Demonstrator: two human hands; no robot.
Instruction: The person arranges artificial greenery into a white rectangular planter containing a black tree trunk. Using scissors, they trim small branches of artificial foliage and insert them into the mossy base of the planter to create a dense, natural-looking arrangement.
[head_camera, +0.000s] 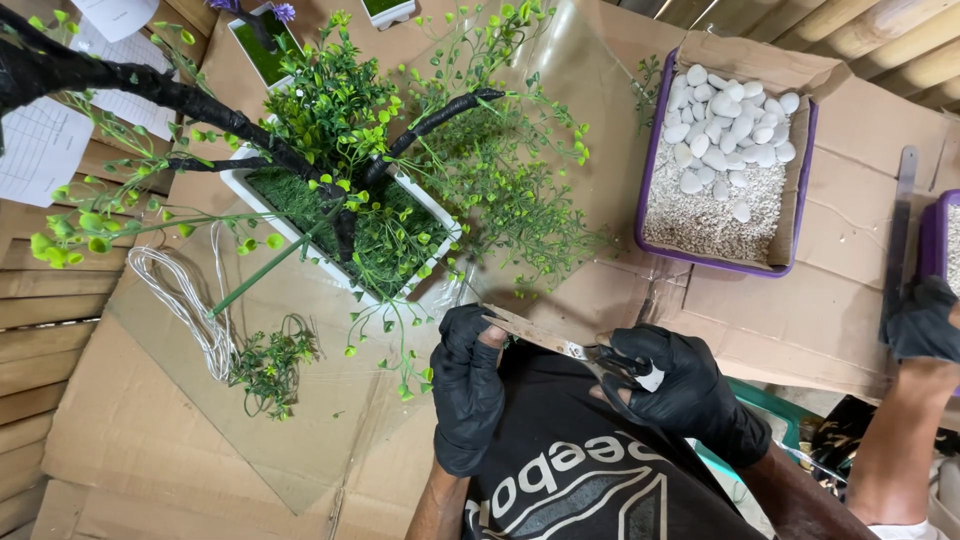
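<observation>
Both hands are gloved in black and working low in the view, just above the wearer's dark shirt: the left hand (467, 385) pinches the tip end of a worn pair of scissors (560, 346), thumb and fingers closed on the blades, while the right hand (672, 388) is clamped around the handles, with a small white piece showing between its fingers. The scissors lie nearly level between the two hands, blades shut as far as can be seen. Right ahead of them sits a white rectangular planter (432, 216) with fake grass, dark twisted branches (150, 85) and sprays of small green leaves that spill over its rim and hang down close to the left hand. The planter rests on a clear plastic sheet (330, 400) spread over flattened cardboard (830, 300). On that sheet, left of the hands, lie a coil of pale wire (185, 295) and a loose green sprig (268, 365). Further right, well apart from the scissors, a purple tray (722, 262) holds white pebbles and fine gravel. At the far right edge another person's black-gloved hand (920, 320) grips a long dark strip; whether it is a ruler or a blade cannot be told
</observation>
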